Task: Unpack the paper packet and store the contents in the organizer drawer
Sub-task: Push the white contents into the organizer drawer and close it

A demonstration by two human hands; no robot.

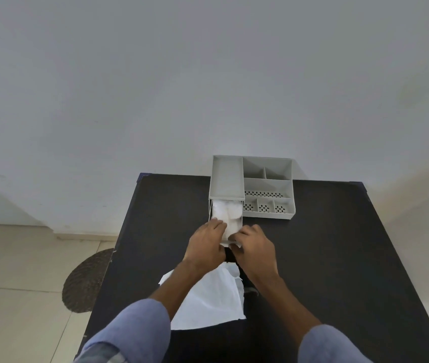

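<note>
A grey organizer (268, 184) stands at the far edge of the black table. Its drawer (240, 208) is pulled out toward me and holds white fluffy contents (228, 213). My left hand (205, 247) rests on the drawer's near left corner, fingers over the white contents. At the drawer's front edge, my right hand (254, 247) has its fingers curled on the front lip. The torn white paper packet (213, 297) lies flat on the table under my forearms.
The black table (339, 258) spreads wide to the right. The organizer's open compartments (267, 205) with perforated bottoms sit right of the drawer. A white wall is right behind the organizer. A round woven mat (87, 281) lies on the tiled floor at left.
</note>
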